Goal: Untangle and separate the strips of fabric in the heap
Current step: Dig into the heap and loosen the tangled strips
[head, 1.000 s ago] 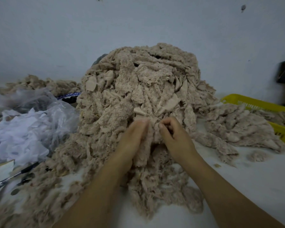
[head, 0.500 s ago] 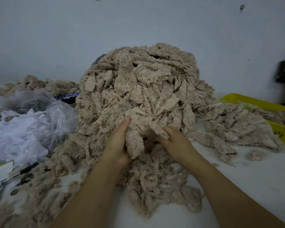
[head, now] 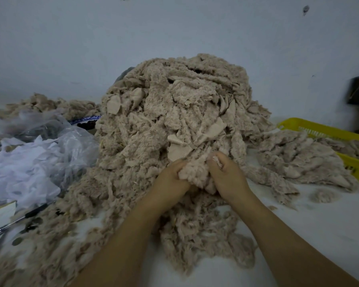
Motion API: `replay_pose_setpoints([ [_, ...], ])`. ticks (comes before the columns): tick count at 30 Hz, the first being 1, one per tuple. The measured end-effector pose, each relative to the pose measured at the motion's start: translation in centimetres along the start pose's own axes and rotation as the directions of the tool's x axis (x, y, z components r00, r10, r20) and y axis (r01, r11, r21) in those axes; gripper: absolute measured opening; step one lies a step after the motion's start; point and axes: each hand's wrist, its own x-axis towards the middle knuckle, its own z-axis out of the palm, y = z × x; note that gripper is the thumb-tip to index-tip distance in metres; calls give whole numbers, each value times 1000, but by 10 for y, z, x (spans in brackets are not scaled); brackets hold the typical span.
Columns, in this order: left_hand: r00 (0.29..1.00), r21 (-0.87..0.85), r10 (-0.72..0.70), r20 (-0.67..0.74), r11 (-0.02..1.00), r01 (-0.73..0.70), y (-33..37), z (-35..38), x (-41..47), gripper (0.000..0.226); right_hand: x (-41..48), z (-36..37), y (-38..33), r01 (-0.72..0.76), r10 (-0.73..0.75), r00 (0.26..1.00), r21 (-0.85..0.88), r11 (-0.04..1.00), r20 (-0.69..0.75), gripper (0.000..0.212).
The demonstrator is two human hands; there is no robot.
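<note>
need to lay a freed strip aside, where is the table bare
Best: the bare table right of the right forearm, in front of the small side pile and yellow basket. A narrower patch lies between the forearms. The left is crowded: heap spill, plastic bags, a pen.
</note>
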Motion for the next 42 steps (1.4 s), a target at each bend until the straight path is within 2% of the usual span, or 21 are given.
replay_pose_setpoints([
  [3, 971, -319, -213, -107, 932, 169, 3, -4, -3, 21, 1, 0, -1, 42, -44, 999, -83, 996, -28, 34],
  [5, 947, -510, -308, -88, 831, 223, 4, -9, -2, 19, 2, -2, -2, 21, -29, 997, -125, 992, -66, 30],
  [7, 946, -631, -322, -28, 740, 233, 7, -12, -3, 24, 4, -6, -2, -12, -2, 994, -127, 992, -108, 32],
  [9, 952, -708, -303, 32, 666, 236, 9, -11, -4, 40, 4, -7, -3, -20, 6, 992, -102, 995, -129, 40],
  [13, 967, -806, -242, 85, 554, 209, 12, -10, -3, 50, 0, -7, -5, -32, 23, 987, -55, 998, -157, 51],
  [17, 976, -871, -214, 32, 473, 132, 16, -16, -2, 36, 4, -14, 1, -143, 122, 960, -69, 987, -251, 53],
  [19, 970, -898, -241, 3, 427, 109, 15, -20, -2, 37, 6, -15, 4, -162, 131, 951, -92, 983, -279, 54],
  [23, 946, -965, -305, -113, 262, -31, 8, -34, 1, 36, 8, -18, 7, -256, 229, 921, -48, 965, -316, 54],
  [25, 929, -981, -337, -153, 165, -102, 4, -42, 3, 45, 11, -23, 10, -298, 285, 899, 14, 954, -333, 48],
  [27, 910, -982, -373, -180, 125, -143, 0, -47, 3, 61, 14, -27, 15, -310, 306, 883, 48, 950, -356, 43],
  [29, 904, -983, -386, -182, 95, -158, -3, -49, 4, 65, 15, -29, 19, -305, 305, 885, 57, 951, -353, 41],
  [31, 909, -984, -377, -177, 87, -155, -4, -50, 4, 65, 14, -27, 19, -308, 322, 879, 95, 947, -352, 41],
  [33, 917, -987, -367, -156, 104, -126, -4, -48, 4, 61, 12, -26, 17, -303, 320, 861, 109, 947, -395, 53],
  [35, 925, -987, -361, -118, 145, -69, -4, -45, 4, 54, 9, -26, 16, -258, 272, 881, 88, 962, -387, 51],
  [37, 950, -982, -309, -40, 186, 20, -1, -38, 4, 57, 6, -22, 11, -167, 156, 927, -4, 986, -342, 39],
  [40, 962, -936, -269, 45, 324, 134, 8, -24, 1, 48, 0, -10, -2, 46, -77, 956, -114, 992, -283, 20],
  [41, 962, -912, -263, 74, 372, 172, 11, -19, -1, 47, -4, -4, -8, 121, -143, 965, -108, 987, -221, 22],
  [42, 960, -883, -266, 90, 423, 200, 13, -14, -2, 47, -7, 1, -14, 178, -191, 972, -100, 979, -135, 34],
])
